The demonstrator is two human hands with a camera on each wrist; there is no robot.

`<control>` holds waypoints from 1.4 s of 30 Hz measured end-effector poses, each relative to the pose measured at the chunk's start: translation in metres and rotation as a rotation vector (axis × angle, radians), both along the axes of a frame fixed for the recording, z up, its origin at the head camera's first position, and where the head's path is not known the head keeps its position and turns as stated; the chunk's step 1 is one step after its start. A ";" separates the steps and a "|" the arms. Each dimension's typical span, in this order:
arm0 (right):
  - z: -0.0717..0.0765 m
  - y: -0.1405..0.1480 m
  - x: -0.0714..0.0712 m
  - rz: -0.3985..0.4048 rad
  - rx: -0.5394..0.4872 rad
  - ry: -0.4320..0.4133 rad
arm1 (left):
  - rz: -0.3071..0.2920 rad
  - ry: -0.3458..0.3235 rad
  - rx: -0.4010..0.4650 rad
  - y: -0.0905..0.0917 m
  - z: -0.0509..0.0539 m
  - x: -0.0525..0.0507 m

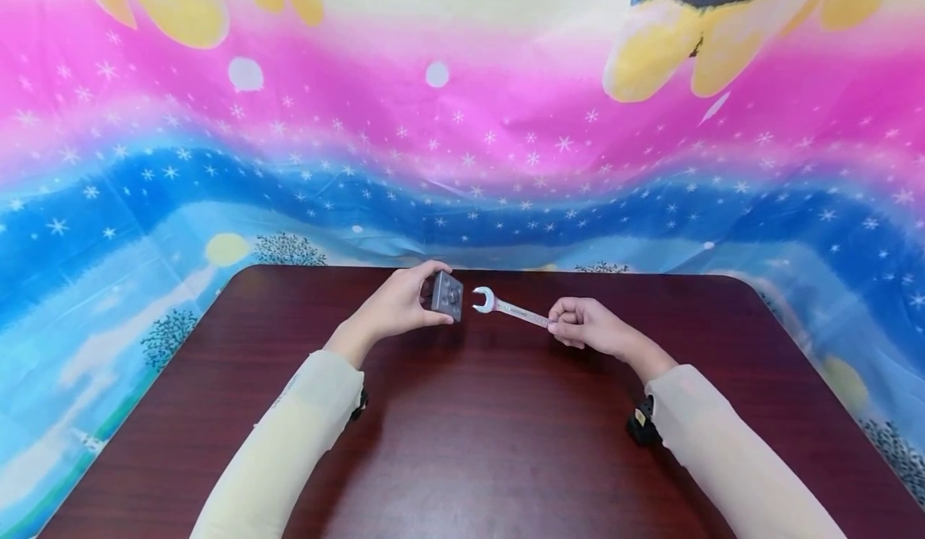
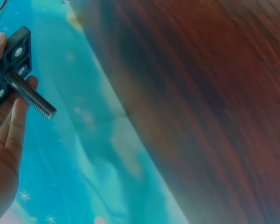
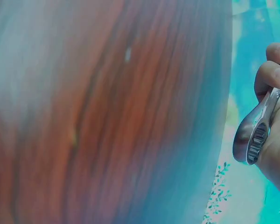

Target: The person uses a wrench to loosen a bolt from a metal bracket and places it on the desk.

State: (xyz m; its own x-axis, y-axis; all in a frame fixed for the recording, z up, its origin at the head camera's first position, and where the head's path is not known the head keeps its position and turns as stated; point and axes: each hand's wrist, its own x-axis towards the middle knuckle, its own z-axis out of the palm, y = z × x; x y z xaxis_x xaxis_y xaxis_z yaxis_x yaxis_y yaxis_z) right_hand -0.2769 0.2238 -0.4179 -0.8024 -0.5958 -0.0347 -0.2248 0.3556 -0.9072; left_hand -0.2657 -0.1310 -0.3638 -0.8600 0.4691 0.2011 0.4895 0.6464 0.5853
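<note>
My left hand (image 1: 393, 304) pinches a small dark square block (image 1: 444, 282) by its edges, thumb below and fingers above. In the left wrist view, a threaded bolt (image 2: 33, 95) sticks out of the block's back, among several silvery round spots. A hex head or nut shows at the centre of the face turned right. My right hand (image 1: 591, 328) grips a silver combination wrench (image 1: 522, 312) near its ring end. The wrench's open end points left at the block, with a small gap between them. Its toothed ring (image 3: 255, 144) shows in the right wrist view.
Beneath both hands lies a dark red-brown wooden table (image 1: 491, 443). A colourful printed cloth (image 1: 462, 177) hangs behind it and along both sides. Dark wrist devices (image 1: 641, 422) sit at the sleeve cuffs.
</note>
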 end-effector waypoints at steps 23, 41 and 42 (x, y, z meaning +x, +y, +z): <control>-0.001 -0.009 0.024 -0.018 -0.170 -0.051 | -0.020 0.241 0.037 0.031 0.028 0.041; 0.005 -0.018 0.026 0.043 -0.230 -0.131 | 0.016 0.314 0.157 0.037 0.030 0.048; 0.005 -0.019 0.026 0.045 -0.237 -0.143 | 0.019 0.323 0.167 0.037 0.029 0.048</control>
State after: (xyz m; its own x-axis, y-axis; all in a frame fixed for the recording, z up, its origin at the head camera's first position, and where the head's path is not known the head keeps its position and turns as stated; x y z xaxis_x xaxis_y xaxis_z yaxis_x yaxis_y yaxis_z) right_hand -0.2505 0.2045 -0.4126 -0.7722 -0.6354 -0.0013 -0.0989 0.1222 -0.9876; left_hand -0.2176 -0.0936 -0.3348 -0.7474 0.3916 0.5366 0.6556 0.5655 0.5005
